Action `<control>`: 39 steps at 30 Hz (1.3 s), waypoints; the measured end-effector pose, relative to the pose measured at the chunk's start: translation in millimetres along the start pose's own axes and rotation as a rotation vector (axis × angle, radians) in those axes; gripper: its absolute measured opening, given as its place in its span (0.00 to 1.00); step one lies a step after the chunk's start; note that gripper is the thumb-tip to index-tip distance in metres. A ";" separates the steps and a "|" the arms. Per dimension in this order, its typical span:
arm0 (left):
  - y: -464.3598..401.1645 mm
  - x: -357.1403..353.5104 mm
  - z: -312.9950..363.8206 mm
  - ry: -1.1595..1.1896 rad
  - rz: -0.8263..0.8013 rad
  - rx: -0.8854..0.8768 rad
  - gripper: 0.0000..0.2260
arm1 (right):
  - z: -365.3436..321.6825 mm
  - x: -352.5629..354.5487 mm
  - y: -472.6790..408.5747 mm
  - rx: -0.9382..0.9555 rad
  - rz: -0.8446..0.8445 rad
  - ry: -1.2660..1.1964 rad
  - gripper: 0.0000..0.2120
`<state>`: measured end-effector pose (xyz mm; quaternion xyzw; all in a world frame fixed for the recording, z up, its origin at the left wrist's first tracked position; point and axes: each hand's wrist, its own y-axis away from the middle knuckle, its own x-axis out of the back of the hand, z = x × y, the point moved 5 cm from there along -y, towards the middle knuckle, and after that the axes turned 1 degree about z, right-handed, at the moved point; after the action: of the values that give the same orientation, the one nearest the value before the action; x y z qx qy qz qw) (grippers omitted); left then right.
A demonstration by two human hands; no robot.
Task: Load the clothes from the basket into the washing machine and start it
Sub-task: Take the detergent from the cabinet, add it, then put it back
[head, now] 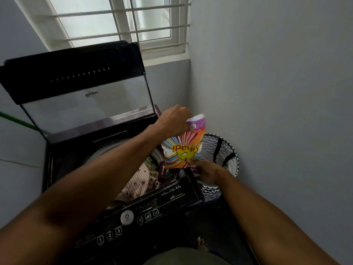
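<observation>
A dark top-loading washing machine (pixel 57 169) stands with its glass lid (pixel 86 104) raised. Clothes (pixel 139 180), striped and patterned, fill its drum. Over the drum's right side I hold a colourful detergent packet (pixel 181 148) upside down. My left hand (pixel 172 121) grips the packet's white upper end. My right hand (pixel 206 171) pinches its lower edge. The black-and-white patterned laundry basket (pixel 227 150) sits on the floor to the machine's right, against the wall; its inside is mostly hidden behind the packet and my right hand.
The machine's control panel (pixel 133 219) with a round dial and numbered buttons runs along the near edge. A barred window (pixel 118 22) is behind the lid. A wall (pixel 277 111) closes in on the right. A green hose (pixel 21 122) enters from the left.
</observation>
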<state>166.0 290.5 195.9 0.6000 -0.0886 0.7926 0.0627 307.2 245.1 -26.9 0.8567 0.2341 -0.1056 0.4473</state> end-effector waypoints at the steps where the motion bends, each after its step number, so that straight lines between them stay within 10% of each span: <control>1: 1.1 0.8 0.1 0.064 0.012 0.005 0.15 | 0.2 -2.1 -0.9 0.038 -0.002 -0.043 0.22; 18: 11.3 26.8 -11.3 0.555 0.269 0.150 0.13 | -67.5 3.3 34.1 0.405 -0.178 -0.218 0.47; 39: 62.1 -88.2 -54.2 0.611 0.118 0.245 0.16 | -54.2 44.0 95.0 0.553 0.172 -0.084 0.18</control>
<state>126.2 242.2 92.7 0.3316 -0.0045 0.9429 -0.0321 390.8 256.2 55.4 0.9578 0.1040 -0.1624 0.2133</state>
